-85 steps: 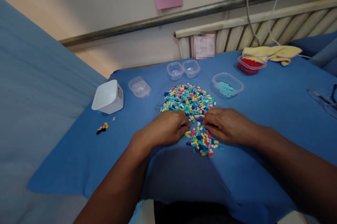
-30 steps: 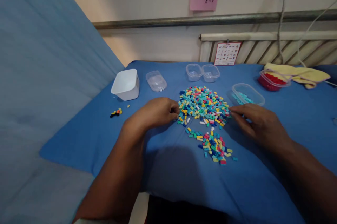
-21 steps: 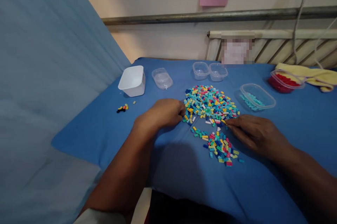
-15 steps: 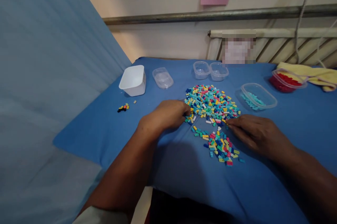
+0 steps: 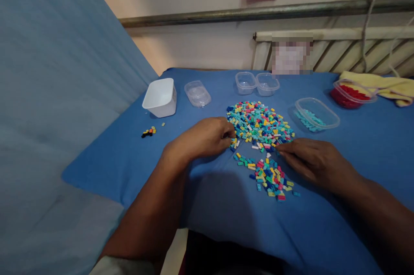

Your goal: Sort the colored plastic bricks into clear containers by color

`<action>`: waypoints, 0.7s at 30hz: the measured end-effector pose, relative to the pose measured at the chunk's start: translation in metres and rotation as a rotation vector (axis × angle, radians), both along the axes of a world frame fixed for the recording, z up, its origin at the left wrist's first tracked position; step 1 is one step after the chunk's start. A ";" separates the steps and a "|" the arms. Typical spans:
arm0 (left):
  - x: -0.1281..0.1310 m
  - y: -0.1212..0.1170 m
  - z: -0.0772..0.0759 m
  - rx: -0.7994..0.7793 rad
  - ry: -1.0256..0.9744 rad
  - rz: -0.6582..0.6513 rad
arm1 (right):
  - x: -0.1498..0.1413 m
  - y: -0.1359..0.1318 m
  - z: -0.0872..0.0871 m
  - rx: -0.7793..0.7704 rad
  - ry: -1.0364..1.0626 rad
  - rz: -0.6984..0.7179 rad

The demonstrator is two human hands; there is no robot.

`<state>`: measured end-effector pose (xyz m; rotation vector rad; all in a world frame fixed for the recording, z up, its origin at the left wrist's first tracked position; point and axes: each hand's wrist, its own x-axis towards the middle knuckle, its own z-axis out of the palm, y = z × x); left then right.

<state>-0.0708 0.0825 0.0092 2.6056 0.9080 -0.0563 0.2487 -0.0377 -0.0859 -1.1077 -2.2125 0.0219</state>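
Note:
A wide heap of tiny coloured bricks [image 5: 258, 126] lies on the blue cloth-covered table [image 5: 129, 154]. A smaller scatter of bricks [image 5: 270, 176] sits just nearer to me. My left hand [image 5: 203, 139] rests at the heap's left edge, its fingers curled with the tips among the bricks; what they pinch is hidden. My right hand [image 5: 312, 158] lies low at the heap's lower right edge. Its fingers are stretched toward the bricks and their tips touch them.
A clear tub of teal bricks [image 5: 317, 113] and a tub of red bricks [image 5: 352, 94] stand at the right by a yellow cloth [image 5: 381, 85]. Behind the heap are two empty clear tubs [image 5: 246, 83], at the left a flat clear tub [image 5: 197, 93], a white tub [image 5: 160, 97] and a few dark bricks [image 5: 148, 132].
My right hand came back from beside the teal tub to the heap's lower right edge. My left hand stayed at the heap's left edge. The view shifted slightly.

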 end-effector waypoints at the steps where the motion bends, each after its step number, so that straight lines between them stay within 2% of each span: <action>1: 0.001 -0.002 0.001 -0.042 -0.007 -0.042 | 0.000 0.000 0.000 0.000 -0.004 0.000; 3: 0.005 -0.005 -0.001 -0.069 0.030 -0.081 | 0.001 0.000 -0.001 0.000 -0.015 0.003; 7: 0.012 -0.008 -0.007 0.056 0.142 -0.027 | 0.001 0.000 -0.003 -0.002 -0.030 -0.006; 15: 0.017 -0.008 -0.014 0.190 0.198 -0.021 | -0.004 0.001 0.003 0.000 -0.010 -0.005; 21: 0.016 -0.002 -0.021 0.238 0.211 0.000 | -0.006 0.002 0.000 -0.011 0.000 -0.010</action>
